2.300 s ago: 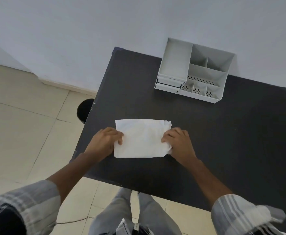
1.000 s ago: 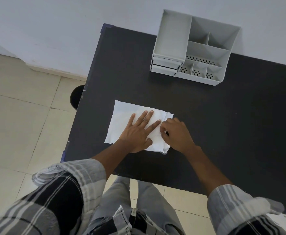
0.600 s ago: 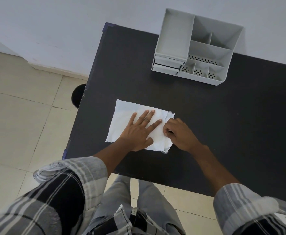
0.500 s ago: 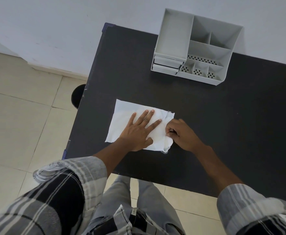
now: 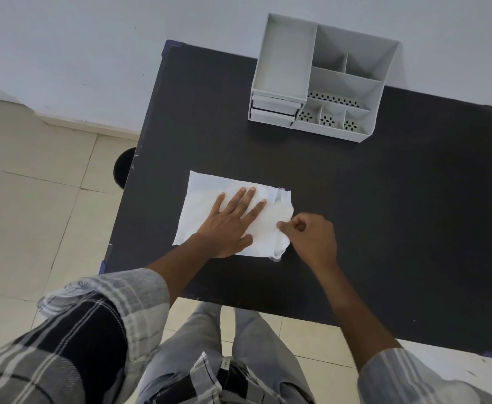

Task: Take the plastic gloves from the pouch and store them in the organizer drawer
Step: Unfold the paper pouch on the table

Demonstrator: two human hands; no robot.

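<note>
On the black worktop (image 5: pixel 384 214), near its front left, lies the white pouch (image 5: pixel 206 193). The left hand (image 5: pixel 228 221) presses flat on it, fingers spread, grip wide. The right hand (image 5: pixel 311 236) pinches crumpled plastic gloves (image 5: pixel 281 212) at the pouch's right end, grip narrow on them. The grey organizer (image 5: pixel 352 86) stands well apart at the back edge, its two drawers (image 5: pixel 272 112) closed.

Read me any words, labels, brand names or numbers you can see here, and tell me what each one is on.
No readable text anywhere.
Small tag at the trouser waistband: marks too small and blurred to read.
White pouch, grey organizer with its drawers, and black table: no print visible.
</note>
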